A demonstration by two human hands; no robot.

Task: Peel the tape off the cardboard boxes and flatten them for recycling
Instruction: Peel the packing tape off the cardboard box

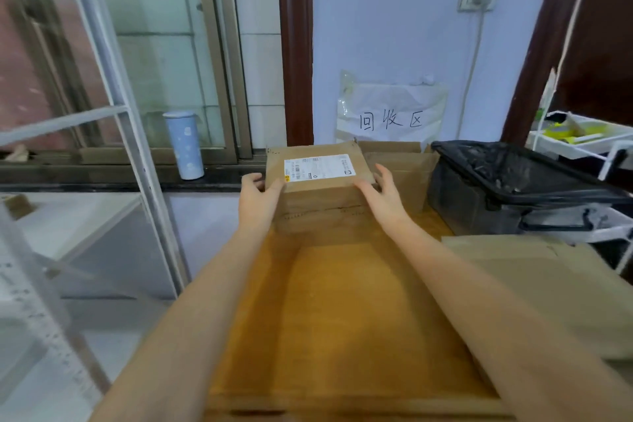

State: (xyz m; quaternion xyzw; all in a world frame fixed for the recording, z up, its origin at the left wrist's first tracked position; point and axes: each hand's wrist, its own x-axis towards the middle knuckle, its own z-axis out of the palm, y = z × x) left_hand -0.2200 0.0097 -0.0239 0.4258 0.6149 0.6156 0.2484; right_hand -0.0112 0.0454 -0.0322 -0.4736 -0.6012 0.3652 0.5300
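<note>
With both arms stretched forward, we have a cardboard box (318,178) between our palms at the far end of the wooden table (342,319). Left hand (258,197) sits on the box's left side, thumb over the top edge, fingers curled round the corner: grasping the box. Right hand (385,193) presses the right side, thumb on the top edge, fingers fairly straight and spread along the far corner; how far they wrap behind, we cannot tell. Between the two thumbs, on the box's top face, is a white shipping label (318,167). Just beyond our right fingers, flattened cardboard (400,161) leans against the wall under a paper sign (390,113) with handwritten characters. Right of those fingers, well apart, a bin with a black liner (513,178). Near our right forearm another flat cardboard sheet (548,284) lies on the table. Left of our left fingers, a blue tumbler (185,144) stands on the window ledge. Tape on the box is too blurred to make out.
</note>
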